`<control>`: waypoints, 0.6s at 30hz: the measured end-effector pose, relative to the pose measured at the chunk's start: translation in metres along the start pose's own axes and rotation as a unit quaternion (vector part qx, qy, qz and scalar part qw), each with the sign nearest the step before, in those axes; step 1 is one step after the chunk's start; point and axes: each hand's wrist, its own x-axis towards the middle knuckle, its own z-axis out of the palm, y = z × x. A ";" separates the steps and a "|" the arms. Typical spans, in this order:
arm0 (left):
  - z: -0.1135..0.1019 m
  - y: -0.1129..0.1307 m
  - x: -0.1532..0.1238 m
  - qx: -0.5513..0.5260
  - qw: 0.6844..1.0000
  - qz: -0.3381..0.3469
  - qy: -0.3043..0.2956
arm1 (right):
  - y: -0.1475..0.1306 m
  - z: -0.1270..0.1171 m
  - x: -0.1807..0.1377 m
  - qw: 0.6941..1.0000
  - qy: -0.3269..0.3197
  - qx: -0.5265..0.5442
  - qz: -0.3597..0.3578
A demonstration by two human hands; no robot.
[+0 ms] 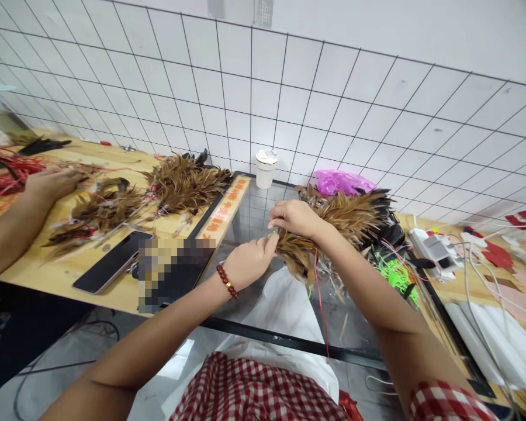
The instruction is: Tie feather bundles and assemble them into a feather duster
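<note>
My left hand, with a red bead bracelet, has its fingers closed in a pinch near a thin bright green tie. My right hand is curled with fingertips together right beside the left ones, over the narrow end of a bundle of brown feathers. The feathers fan out below and to the right of that hand. A red string hangs under my right forearm. Behind it lies a larger pile of brown feathers. The exact grip at the fingertips is partly hidden.
A white lidded cup stands near the wall grid. Rightward are green ties, a purple plastic bag and a white device with cables. Leftward lie a phone, feather bundles and a co-worker's hand.
</note>
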 end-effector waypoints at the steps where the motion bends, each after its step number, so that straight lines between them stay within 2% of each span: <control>1: -0.001 -0.001 0.000 0.010 1.000 0.007 0.001 | -0.003 0.002 0.004 1.000 0.006 0.006 0.004; 5: -0.010 -0.010 0.002 0.142 0.988 0.062 -0.025 | 0.001 -0.003 0.015 0.997 0.023 0.006 0.073; 8: -0.027 -0.023 0.003 0.282 0.953 0.095 -0.055 | 0.033 -0.018 0.001 0.985 0.001 0.065 0.161; 10: -0.042 -0.033 0.003 0.322 0.937 0.115 -0.065 | 0.065 -0.030 -0.023 0.967 -0.042 0.137 0.211; 12: -0.057 -0.043 0.005 0.328 0.933 0.129 -0.074 | 0.097 -0.039 -0.056 0.944 -0.055 0.201 0.255; 16: -0.078 -0.054 0.015 0.282 0.947 0.126 -0.084 | 0.140 -0.042 -0.127 0.857 -0.017 0.313 0.410; 18: -0.084 -0.056 0.025 0.231 0.962 0.109 -0.095 | 0.147 -0.038 -0.155 0.840 0.011 0.325 0.434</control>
